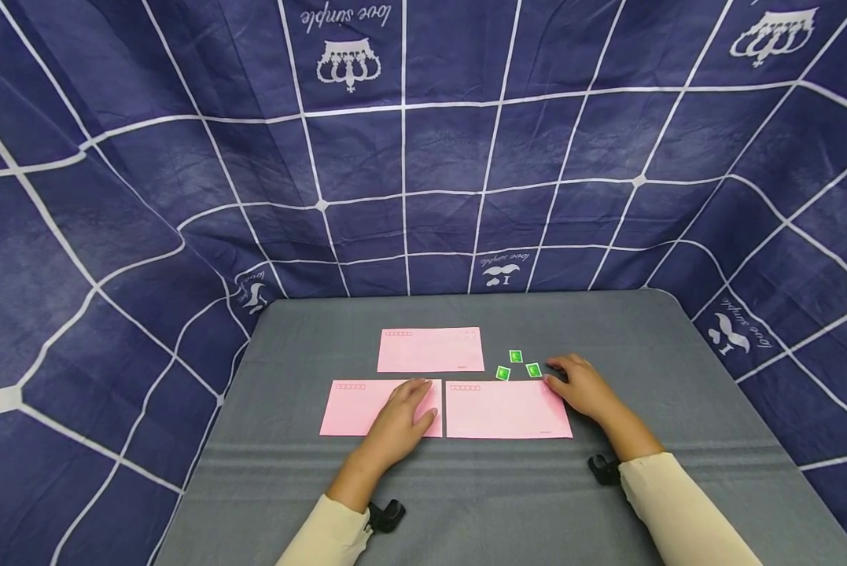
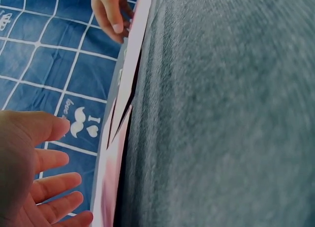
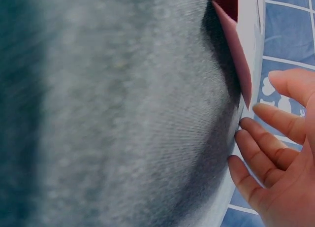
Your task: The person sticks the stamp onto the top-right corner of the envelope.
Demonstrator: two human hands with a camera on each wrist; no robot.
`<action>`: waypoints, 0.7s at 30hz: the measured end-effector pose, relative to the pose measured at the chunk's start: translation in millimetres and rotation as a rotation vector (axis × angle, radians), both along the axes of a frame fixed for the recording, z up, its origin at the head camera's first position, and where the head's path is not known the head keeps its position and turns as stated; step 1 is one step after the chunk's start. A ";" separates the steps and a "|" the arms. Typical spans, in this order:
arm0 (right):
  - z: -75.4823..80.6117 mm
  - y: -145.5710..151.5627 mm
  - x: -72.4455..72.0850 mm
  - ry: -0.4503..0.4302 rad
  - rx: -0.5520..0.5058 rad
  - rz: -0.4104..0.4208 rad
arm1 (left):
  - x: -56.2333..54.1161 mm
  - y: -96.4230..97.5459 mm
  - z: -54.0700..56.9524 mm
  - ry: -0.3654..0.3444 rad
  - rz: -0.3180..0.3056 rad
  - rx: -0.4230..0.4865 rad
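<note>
Three pink envelopes lie flat on the grey table: a left one [image 1: 352, 410], a right one [image 1: 504, 413] and a back one [image 1: 430, 352]. My left hand [image 1: 399, 424] is over the right part of the left envelope, covering some of it. In the left wrist view its fingers [image 2: 56, 187] are spread and hold nothing. By the upper right corner of the right envelope is my right hand [image 1: 583, 388], its fingers loosely bent and holding nothing. Three small green stamps with white borders, a top one [image 1: 516, 356], a left one [image 1: 503, 373] and a right one [image 1: 533, 369], lie beside its fingertips.
The grey cloth-covered table [image 1: 289, 487] has a few creases along its front part. Dark blue curtain [image 1: 437, 157] with white grid lines encloses the back and both sides. Black straps with mounts [image 1: 388, 516] sit at both wrists, over cream sleeves.
</note>
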State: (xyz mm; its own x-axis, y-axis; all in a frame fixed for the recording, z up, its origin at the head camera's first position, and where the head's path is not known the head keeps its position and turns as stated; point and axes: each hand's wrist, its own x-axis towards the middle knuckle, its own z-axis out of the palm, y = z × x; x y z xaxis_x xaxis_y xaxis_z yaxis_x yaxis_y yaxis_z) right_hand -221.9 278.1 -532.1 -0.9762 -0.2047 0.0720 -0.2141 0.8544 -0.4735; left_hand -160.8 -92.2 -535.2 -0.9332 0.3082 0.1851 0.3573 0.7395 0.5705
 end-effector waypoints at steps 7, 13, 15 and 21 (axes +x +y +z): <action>-1.0 -3.3 -6.4 -0.023 0.018 -0.012 | -0.8 7.7 -0.1 0.007 -0.058 0.002; -4.0 -5.2 -11.7 -0.036 -0.039 -0.039 | -1.8 17.6 -0.3 -0.015 -0.088 -0.015; -5.9 -4.4 -14.2 -0.042 -0.087 -0.050 | -2.0 21.0 -0.9 -0.028 -0.097 -0.022; -11.8 -1.7 -23.7 -0.091 -0.194 -0.080 | -1.1 29.4 -0.5 -0.071 -0.124 -0.037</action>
State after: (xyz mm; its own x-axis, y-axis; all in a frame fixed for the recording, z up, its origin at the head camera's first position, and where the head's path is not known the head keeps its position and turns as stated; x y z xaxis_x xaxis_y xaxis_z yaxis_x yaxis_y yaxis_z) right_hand -245.6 276.4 -544.0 -0.9930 -0.1174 0.0137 -0.0986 0.7583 -0.6444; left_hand -162.0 -62.7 -535.7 -0.8978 0.4274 0.1065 0.4071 0.7130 0.5708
